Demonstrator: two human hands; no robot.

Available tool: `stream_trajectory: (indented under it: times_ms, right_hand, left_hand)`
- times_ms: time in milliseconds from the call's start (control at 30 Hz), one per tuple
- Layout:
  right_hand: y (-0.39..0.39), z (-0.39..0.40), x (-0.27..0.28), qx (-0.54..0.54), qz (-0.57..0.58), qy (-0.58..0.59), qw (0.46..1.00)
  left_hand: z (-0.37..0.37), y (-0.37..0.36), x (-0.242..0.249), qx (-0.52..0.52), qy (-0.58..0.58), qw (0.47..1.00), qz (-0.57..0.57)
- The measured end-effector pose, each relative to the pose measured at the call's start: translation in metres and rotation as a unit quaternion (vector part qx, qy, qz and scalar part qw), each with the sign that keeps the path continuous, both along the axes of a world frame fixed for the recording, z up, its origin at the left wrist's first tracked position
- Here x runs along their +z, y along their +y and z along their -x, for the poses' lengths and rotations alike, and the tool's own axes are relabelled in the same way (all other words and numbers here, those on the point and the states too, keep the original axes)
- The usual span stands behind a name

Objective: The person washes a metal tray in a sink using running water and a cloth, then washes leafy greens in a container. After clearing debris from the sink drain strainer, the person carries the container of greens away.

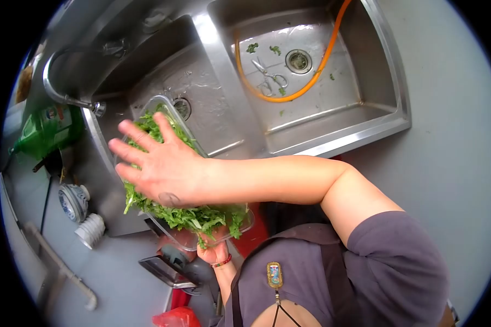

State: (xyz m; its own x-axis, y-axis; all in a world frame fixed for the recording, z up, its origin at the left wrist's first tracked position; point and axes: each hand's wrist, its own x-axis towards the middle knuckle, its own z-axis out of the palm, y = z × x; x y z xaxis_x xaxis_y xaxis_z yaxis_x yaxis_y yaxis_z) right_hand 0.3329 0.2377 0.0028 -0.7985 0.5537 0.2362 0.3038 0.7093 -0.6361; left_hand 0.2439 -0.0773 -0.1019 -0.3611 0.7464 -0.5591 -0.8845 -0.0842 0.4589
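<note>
A clear plastic container point(188, 238) full of leafy greens point(193, 217) is tilted over the edge of the left sink basin point(202, 103). My right hand point(158, 166) lies flat on top of the greens with its fingers spread, pressing on them. My left hand point(214, 252), with a red bracelet on the wrist, grips the container's near end from below. Most of that hand is hidden under the container.
A curved faucet point(65, 95) stands at the left of the double steel sink. The right basin point(311, 65) holds scissors point(268, 76), an orange hose point(311, 82) and a few leaf scraps. A green bottle point(43, 128), small bowls point(73, 200) and a metal tray point(166, 271) are on the left.
</note>
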Motion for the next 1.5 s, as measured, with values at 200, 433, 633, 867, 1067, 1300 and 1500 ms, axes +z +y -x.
stream_trajectory:
  times_ms: [200, 433, 633, 867, 1067, 1300, 1500]
  right_hand:
    - [0.057, -0.085, -0.041, -0.152, 0.172, 0.327, 0.917]
    - [0.086, -0.154, -0.328, -0.403, 0.198, -0.191, 0.873]
    - [0.108, -0.112, -0.357, -0.374, 0.187, -0.310, 0.854]
    - [0.118, -0.133, -0.303, -0.374, 0.167, -0.181, 0.894]
    - [0.178, -0.082, -0.105, -0.320, 0.134, 0.066, 0.936]
    - [0.309, 0.066, 0.087, -0.252, 0.313, 0.255, 0.880]
    - [0.409, 0.162, 0.113, -0.342, 0.402, 0.088, 0.845]
  left_hand:
    - [-0.032, 0.044, -0.011, 0.071, -0.046, 0.996, 0.001]
    - [-0.047, 0.027, -0.020, 0.114, -0.060, 0.990, 0.051]
    - [-0.057, 0.029, -0.002, 0.138, -0.090, 0.983, 0.076]
    - [-0.057, 0.044, 0.006, 0.120, -0.094, 0.988, 0.037]
    - [-0.069, 0.065, 0.015, 0.133, -0.033, 0.988, 0.066]
    - [-0.070, 0.064, 0.016, 0.141, -0.028, 0.989, 0.038]
    - [-0.073, 0.042, -0.002, 0.170, -0.076, 0.983, 0.009]
